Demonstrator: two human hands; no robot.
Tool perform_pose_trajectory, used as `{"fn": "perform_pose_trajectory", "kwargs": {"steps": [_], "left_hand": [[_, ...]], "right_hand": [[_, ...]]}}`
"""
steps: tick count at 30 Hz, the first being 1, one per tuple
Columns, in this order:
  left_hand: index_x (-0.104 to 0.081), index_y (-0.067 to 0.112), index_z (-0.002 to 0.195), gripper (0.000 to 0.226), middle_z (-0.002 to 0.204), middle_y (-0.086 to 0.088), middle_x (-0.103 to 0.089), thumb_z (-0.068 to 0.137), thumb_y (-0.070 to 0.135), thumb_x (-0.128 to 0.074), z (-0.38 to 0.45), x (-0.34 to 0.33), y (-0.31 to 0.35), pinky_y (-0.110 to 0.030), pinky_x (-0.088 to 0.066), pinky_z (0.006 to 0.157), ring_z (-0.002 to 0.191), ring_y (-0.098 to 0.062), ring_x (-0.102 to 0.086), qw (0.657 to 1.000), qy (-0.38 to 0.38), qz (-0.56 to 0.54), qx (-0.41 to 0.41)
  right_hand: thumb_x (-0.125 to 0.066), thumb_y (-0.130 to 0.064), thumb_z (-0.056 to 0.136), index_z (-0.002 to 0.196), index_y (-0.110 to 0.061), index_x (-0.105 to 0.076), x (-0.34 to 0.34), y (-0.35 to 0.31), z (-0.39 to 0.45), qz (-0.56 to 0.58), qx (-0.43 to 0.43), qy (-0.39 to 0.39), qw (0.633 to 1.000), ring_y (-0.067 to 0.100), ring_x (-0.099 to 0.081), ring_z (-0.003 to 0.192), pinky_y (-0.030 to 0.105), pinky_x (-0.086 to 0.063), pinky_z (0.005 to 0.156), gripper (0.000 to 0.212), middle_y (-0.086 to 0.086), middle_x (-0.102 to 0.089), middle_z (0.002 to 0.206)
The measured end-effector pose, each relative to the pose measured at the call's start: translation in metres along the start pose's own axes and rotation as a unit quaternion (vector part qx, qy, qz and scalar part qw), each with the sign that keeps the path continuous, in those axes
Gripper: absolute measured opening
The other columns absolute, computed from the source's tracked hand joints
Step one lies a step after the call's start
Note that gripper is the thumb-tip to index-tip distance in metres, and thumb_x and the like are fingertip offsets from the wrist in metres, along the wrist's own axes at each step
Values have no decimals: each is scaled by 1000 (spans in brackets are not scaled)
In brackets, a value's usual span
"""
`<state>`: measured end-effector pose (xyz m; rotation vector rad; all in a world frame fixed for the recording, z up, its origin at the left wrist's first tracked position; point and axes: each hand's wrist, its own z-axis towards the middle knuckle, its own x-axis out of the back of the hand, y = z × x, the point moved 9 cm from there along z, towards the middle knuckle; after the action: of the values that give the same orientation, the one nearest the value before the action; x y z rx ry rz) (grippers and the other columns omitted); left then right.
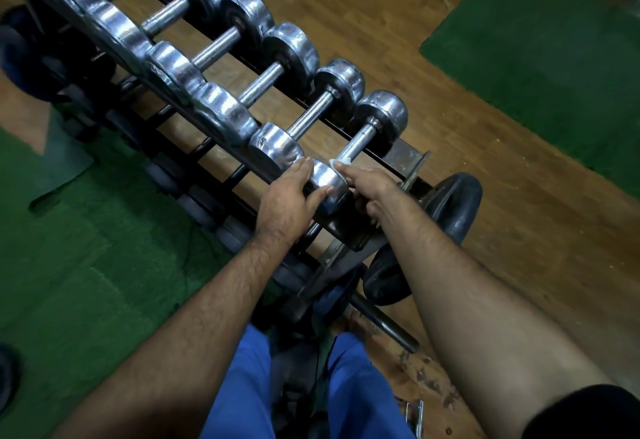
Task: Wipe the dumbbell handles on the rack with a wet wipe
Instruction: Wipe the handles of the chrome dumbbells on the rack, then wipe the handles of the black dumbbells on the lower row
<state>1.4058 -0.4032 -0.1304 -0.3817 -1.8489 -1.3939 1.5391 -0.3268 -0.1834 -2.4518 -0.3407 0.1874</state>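
A row of several chrome dumbbells lies across a black rack (408, 158) that runs from the top left toward me. The nearest dumbbell (381, 116) has a knurled handle (356, 146). My left hand (289, 198) lies on its near head (327, 186), fingers spread over the chrome. My right hand (369, 184) presses a white wet wipe (337, 162) against the near end of that handle, beside the head. Most of the wipe is hidden under my fingers.
Lower rack tiers hold dark dumbbells (453, 199) to the right and below. The floor is wood (485, 161), with green mats at left (86, 248) and upper right (554, 58). My blue trouser legs (360, 386) stand close to the rack's end.
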Motion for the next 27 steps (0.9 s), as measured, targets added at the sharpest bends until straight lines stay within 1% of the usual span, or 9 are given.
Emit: {"fn": "perform_pose_trajectory", "kwargs": {"steps": [5, 8, 10, 14, 16, 19, 23, 25, 27], "left_hand": [[-52, 13, 141, 64, 146, -2, -51, 88, 45, -68, 1, 0, -3, -32, -36, 114, 138, -12, -42, 1000, 15, -26, -4], [-54, 11, 138, 62, 143, -3, -54, 87, 44, -69, 0, 0, -5, -31, -38, 112, 135, -13, -46, 998, 28, -38, -37], [-55, 10, 137, 62, 142, -4, -55, 88, 45, -67, -1, -1, -7, -29, -38, 112, 134, -14, -47, 997, 34, -42, -61], [-54, 10, 138, 60, 143, -7, -53, 90, 42, -65, -8, -3, -15, -26, -35, 113, 136, -15, -45, 994, 49, -77, -57], [-52, 10, 140, 57, 145, -7, -51, 92, 38, -64, -17, -3, -18, -27, -35, 113, 136, -16, -44, 993, 59, -83, -52], [-55, 5, 135, 47, 137, -10, -57, 93, 27, -61, -34, -2, -34, -31, -39, 110, 130, -21, -50, 991, 88, -86, -46], [-67, 10, 114, 32, 94, -3, -66, 88, 25, -58, -53, -18, -79, -37, -50, 87, 91, -23, -61, 991, 84, -107, -1], [-71, 11, 103, 28, 88, -2, -65, 86, 28, -56, -59, -34, -107, -39, -53, 77, 82, -22, -61, 991, 58, -121, 27], [-72, 11, 99, 26, 91, -4, -67, 85, 26, -56, -62, -53, -135, -40, -54, 76, 81, -24, -63, 991, 32, -112, 60]], "right_hand": [[-77, -23, 85, 82, -8, -68, 7, 7, -5, 62, 44, 85, 993, 9, -56, 38, 17, -48, 43, 18, 4, -64, 63], [-74, -28, 88, 82, -13, -68, 15, 32, -8, 62, 63, 138, 986, 9, -40, 38, 17, -33, 37, 17, -1, -54, 56], [-70, -28, 92, 84, -15, -67, 18, 45, -14, 121, 76, 162, 976, 7, -34, 39, 18, -30, 35, 15, 0, -53, 59], [-61, -23, 98, 94, -18, -67, 13, 76, -31, 307, 87, 194, 928, 3, -38, 37, 16, -33, 35, 8, -2, -52, 60], [-61, -25, 98, 104, -19, -66, 11, 103, -38, 337, 61, 209, 916, 4, -44, 41, 17, -34, 37, 10, -3, -54, 64], [-59, -25, 99, 104, -20, -64, -3, 151, -46, 293, 34, 179, 939, 5, -48, 45, 18, -37, 39, 9, -5, -54, 63], [-56, -22, 100, 87, -21, -61, -31, 187, -31, 139, 37, 113, 983, 10, -55, 55, 21, -39, 44, 14, -9, -58, 65], [-58, -21, 100, 96, -20, -69, -38, 195, -9, 76, 51, 85, 992, 15, -59, 66, 24, -45, 52, 12, -5, -65, 76], [-59, -17, 98, 103, -15, -71, -39, 199, 13, 32, 81, 71, 994, 13, -62, 75, 25, -51, 64, 13, 0, -69, 85]]}}
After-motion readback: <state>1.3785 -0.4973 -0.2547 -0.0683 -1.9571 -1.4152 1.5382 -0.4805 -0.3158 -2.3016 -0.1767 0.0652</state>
